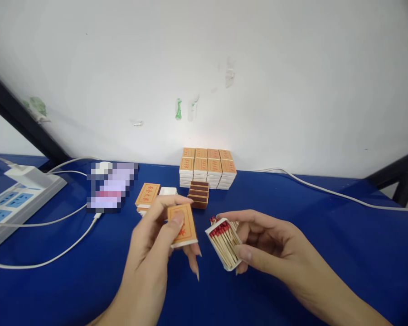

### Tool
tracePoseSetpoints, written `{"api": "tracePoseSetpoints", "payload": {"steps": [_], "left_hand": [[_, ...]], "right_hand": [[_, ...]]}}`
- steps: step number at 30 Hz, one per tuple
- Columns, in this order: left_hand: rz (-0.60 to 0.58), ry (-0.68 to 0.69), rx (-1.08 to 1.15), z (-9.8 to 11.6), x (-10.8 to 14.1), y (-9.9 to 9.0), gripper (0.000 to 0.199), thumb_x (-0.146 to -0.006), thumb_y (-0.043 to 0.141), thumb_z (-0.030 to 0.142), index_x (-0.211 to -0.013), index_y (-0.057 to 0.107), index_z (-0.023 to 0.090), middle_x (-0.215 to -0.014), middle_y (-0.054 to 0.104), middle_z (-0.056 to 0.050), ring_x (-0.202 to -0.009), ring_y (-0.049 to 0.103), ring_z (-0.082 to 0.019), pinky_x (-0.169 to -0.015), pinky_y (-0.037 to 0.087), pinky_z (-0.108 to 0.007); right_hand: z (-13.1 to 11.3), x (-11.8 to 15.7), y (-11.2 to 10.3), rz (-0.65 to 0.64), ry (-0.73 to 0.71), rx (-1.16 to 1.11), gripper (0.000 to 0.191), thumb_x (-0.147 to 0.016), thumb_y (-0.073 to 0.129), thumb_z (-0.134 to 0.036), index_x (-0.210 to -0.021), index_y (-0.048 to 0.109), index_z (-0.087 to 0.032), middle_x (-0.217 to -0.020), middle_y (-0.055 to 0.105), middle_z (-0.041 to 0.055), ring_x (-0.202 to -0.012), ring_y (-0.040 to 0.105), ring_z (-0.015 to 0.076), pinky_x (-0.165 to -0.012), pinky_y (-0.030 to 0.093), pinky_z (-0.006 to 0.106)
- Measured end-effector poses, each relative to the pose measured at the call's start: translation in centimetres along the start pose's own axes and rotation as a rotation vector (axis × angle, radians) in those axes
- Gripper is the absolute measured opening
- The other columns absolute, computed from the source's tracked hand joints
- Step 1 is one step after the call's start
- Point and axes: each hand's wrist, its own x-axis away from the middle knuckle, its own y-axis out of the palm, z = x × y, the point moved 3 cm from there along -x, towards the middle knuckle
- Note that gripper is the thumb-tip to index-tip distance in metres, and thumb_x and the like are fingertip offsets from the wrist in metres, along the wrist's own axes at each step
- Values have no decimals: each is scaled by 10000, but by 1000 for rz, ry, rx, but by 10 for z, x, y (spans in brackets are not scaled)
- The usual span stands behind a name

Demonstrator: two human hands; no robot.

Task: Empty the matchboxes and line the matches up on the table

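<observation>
My left hand (153,246) grips an orange matchbox sleeve (187,228) with red characters, thumb on its top face. In my right hand (275,246) is a white matchbox tray (231,267), tilted toward me and filled with red-tipped matches (226,244). The sleeve and tray are apart, with a small gap between them. Some more red match heads show just behind the tray, partly hidden by it. Beyond my left hand lie an orange matchbox (148,194) and a white tray (168,191), both partly covered by the hand.
Stacked matchboxes (207,166) stand against the wall, with several dark brown-sided boxes (199,195) in front. At left are a blurred phone (114,185), a white power strip (12,203) and white cables (54,265). Another cable (326,190) crosses the blue table (326,235) at right.
</observation>
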Motion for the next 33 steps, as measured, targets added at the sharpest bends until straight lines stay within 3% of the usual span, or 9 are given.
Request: {"api": "tracePoseSetpoints", "payload": {"steps": [5, 8, 10, 12, 14, 17, 22, 27, 33], "left_hand": [[-239, -441, 379, -18, 12, 12, 291, -1041, 636, 520, -1093, 700, 241, -838, 674, -55, -739, 689, -214, -454, 609, -254], [-274, -544, 380, -22, 15, 15, 404, -983, 712, 643, -1069, 698, 248, -859, 664, -35, -639, 626, -149, -396, 521, -172], [-283, -574, 290, -24, 15, 16, 442, -966, 743, 680, -1010, 672, 245, -736, 608, 11, -463, 464, -75, -318, 371, -116], [-285, -572, 190, -24, 15, 17, 462, -960, 761, 689, -942, 632, 245, -601, 500, 70, -361, 258, -29, -279, 224, -107], [-252, -544, 109, -24, 14, 17, 468, -961, 775, 676, -899, 604, 245, -544, 413, 102, -361, 159, -20, -288, 145, -114], [-193, -487, 22, -23, 12, 15, 461, -995, 749, 654, -876, 602, 234, -549, 386, 104, -404, 163, -28, -321, 143, -113], [-192, -449, -3, -24, 10, 13, 510, -967, 763, 692, -850, 584, 229, -545, 378, 110, -407, 175, -26, -331, 156, -118], [-210, -432, -18, -24, 8, 13, 514, -956, 766, 708, -866, 608, 228, -540, 369, 112, -412, 183, -31, -339, 151, -125], [-248, -421, 4, -21, 9, 14, 552, -988, 694, 744, -834, 605, 221, -543, 356, 99, -440, 199, -48, -356, 135, -138]], "right_hand": [[-1, -3, -4, 65, -52, 16, 388, -985, 860, -358, -1362, 773, -339, -890, 764, -27, -755, 747, 111, -753, 641, 235], [0, -4, -4, 77, -58, 33, 381, -999, 842, -365, -1373, 770, -353, -896, 757, -26, -760, 742, 112, -755, 637, 239], [1, -4, -3, 73, -57, 39, 385, -1003, 837, -353, -1382, 768, -362, -903, 760, -22, -773, 740, 118, -758, 637, 248], [2, -4, -1, 70, -55, 42, 403, -996, 845, -343, -1390, 765, -374, -907, 765, -21, -786, 738, 121, -760, 635, 251], [4, -3, 0, 72, -45, 43, 423, -982, 860, -348, -1392, 762, -381, -914, 767, -21, -793, 736, 124, -765, 632, 255], [6, -3, 1, 72, -24, 55, 465, -957, 886, -370, -1402, 754, -388, -902, 751, -24, -808, 730, 132, -809, 633, 283], [9, -1, 3, 26, -50, 72, 771, -813, 1007, -334, -1496, 668, -446, -1085, 758, -6, -966, 721, 185, -861, 627, 331], [10, -3, 3, 61, -71, 88, 568, -849, 978, -309, -1354, 732, -398, -1133, 780, 6, -1031, 731, 199, -916, 607, 353], [11, -10, 1, 22, -162, 62, 592, -822, 981, -245, -1354, 748, -362, -1267, 812, 40, -1118, 754, 219, -964, 610, 350]]}}
